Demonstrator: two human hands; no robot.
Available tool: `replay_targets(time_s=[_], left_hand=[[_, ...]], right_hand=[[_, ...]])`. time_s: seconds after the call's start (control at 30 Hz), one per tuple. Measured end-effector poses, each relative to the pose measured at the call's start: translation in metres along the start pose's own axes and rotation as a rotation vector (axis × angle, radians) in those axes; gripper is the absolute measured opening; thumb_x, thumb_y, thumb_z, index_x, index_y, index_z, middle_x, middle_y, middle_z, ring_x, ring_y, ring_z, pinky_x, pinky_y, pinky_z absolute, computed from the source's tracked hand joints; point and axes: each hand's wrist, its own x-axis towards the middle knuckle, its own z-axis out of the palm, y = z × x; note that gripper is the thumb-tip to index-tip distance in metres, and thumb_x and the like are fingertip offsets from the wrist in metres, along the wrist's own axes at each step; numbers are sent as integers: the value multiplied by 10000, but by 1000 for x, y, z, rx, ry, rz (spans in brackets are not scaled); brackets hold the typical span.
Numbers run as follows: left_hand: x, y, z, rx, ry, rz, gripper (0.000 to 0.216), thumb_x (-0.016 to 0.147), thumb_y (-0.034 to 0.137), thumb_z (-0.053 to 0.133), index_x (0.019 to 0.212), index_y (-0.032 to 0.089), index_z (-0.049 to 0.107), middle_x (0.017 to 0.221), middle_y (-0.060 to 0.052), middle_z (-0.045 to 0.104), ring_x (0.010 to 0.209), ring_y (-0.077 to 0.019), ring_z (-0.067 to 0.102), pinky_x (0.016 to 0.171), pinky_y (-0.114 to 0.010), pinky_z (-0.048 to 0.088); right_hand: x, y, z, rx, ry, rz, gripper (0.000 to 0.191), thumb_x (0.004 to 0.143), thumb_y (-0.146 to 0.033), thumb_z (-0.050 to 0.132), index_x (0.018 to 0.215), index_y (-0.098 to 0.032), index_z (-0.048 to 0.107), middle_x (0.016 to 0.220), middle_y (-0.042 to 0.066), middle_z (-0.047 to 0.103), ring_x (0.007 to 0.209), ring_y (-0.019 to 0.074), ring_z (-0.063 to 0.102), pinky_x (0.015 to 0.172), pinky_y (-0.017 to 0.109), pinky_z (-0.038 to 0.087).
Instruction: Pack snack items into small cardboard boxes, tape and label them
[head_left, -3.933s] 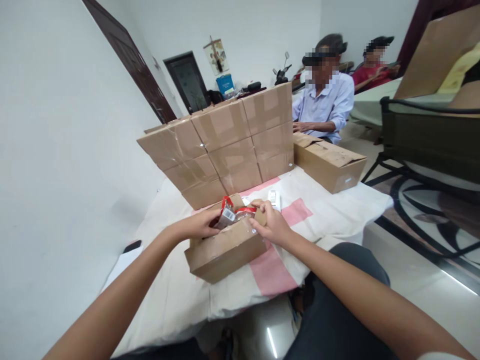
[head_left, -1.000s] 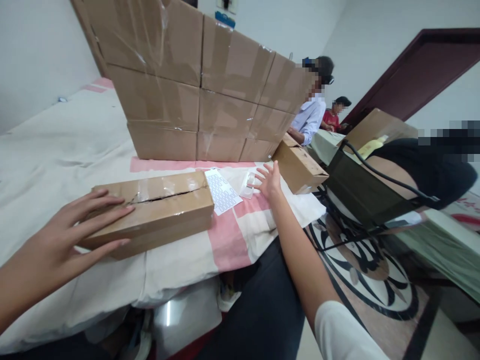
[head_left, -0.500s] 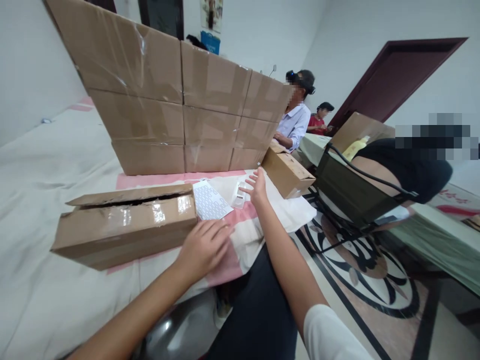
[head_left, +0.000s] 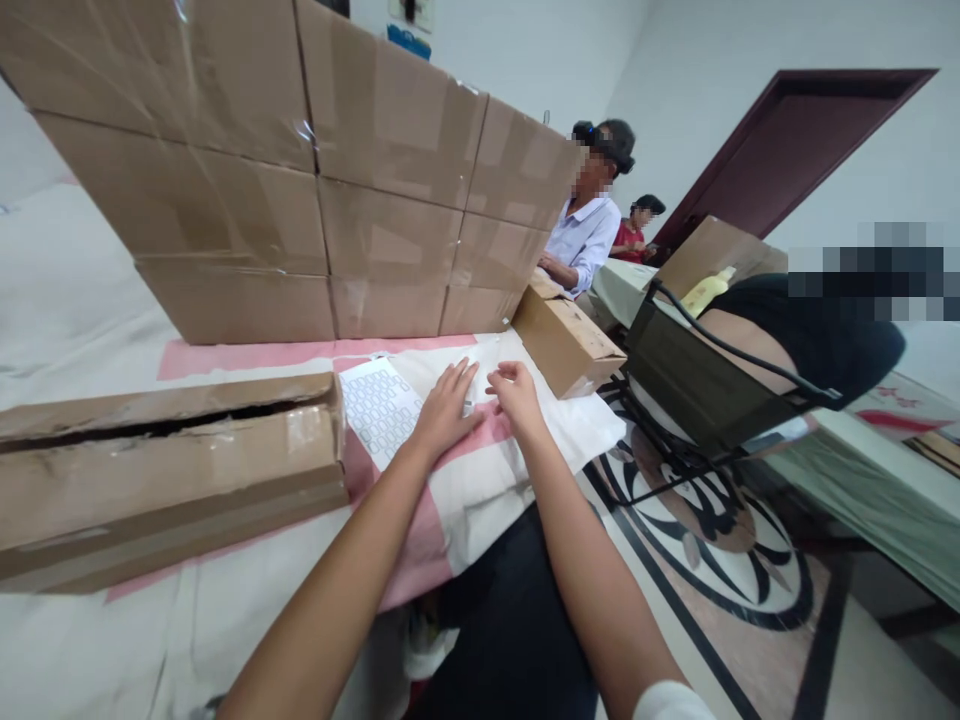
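My left hand (head_left: 442,410) lies flat with its fingers stretched out on the white and pink cloth (head_left: 480,480), its thumb side touching a white sheet of small labels (head_left: 375,405). Just to its right, my right hand (head_left: 514,392) has its fingers curled down in a pinch on the cloth; what it pinches is hidden. A long cardboard box (head_left: 165,470) lies at the left, its taped flaps almost closed with a dark slit along the top. Neither hand touches it.
A wall of stacked, taped cartons (head_left: 300,200) stands behind. A smaller open carton (head_left: 566,340) sits at the table's right corner. Beyond it sits a person in a light blue shirt (head_left: 581,240). A dark folding chair (head_left: 697,380) stands close on the right.
My left hand has left the end of the long box and moved forward to lie beside my right hand. The right hand's fingers have curled shut. The view has drawn closer.
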Motion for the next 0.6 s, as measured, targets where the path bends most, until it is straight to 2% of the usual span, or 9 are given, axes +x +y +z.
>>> replay_targets(time_s=[0.07, 0.13, 0.2, 0.27, 0.37, 0.5, 0.6], left_hand=[[-4, 3, -2, 8, 16, -22, 539, 928, 370, 600, 1438, 205, 536, 1667, -115, 298, 1540, -343, 286, 1241, -553, 334], [-6, 7, -5, 23, 36, -32, 330, 973, 376, 525, 1200, 228, 713, 1645, -82, 351, 1506, -337, 341, 1210, -563, 365], [-8, 12, -9, 39, 62, -32, 286, 978, 354, 514, 1014, 235, 771, 1604, -64, 422, 1462, -332, 392, 1185, -571, 383], [-9, 17, -12, 47, 94, -29, 257, 961, 346, 546, 946, 236, 778, 1545, -62, 495, 1412, -329, 436, 1159, -565, 406], [-10, 20, -15, 38, 152, -36, 216, 938, 349, 587, 938, 234, 770, 1442, -67, 577, 1343, -313, 484, 1134, -525, 433], [-9, 15, -18, 3, 266, -98, 275, 959, 285, 512, 1148, 215, 699, 1340, -90, 597, 1271, -261, 531, 1136, -444, 442], [-8, 4, -17, -29, 323, -140, 317, 957, 223, 454, 1202, 192, 653, 1292, -93, 594, 1254, -231, 542, 1141, -399, 439]], right_hand=[[-2, 3, -6, -43, -58, 47, 357, 752, -291, 630, 1075, -202, 506, 1102, 75, 632, 747, 161, 677, 394, 188, 376], [-7, 5, -9, -78, -99, 81, 340, 760, -294, 649, 1054, -203, 506, 1009, 54, 644, 689, 154, 668, 393, 189, 369], [-13, 8, -12, -105, -125, 96, 332, 774, -311, 666, 1046, -208, 506, 956, 35, 641, 659, 148, 663, 390, 186, 363], [-18, 10, -14, -127, -139, 105, 316, 791, -317, 667, 1041, -209, 507, 914, 21, 631, 639, 144, 658, 388, 186, 360], [-19, 12, -17, -149, -139, 123, 279, 817, -306, 655, 1034, -204, 512, 864, 6, 614, 607, 131, 641, 393, 185, 361], [-10, 13, -19, -143, -119, 145, 223, 848, -294, 622, 1021, -198, 520, 866, 8, 624, 565, 101, 607, 406, 177, 351], [-4, 13, -18, -117, -124, 150, 160, 857, -255, 585, 994, -185, 542, 936, 29, 654, 556, 85, 598, 409, 181, 341]])
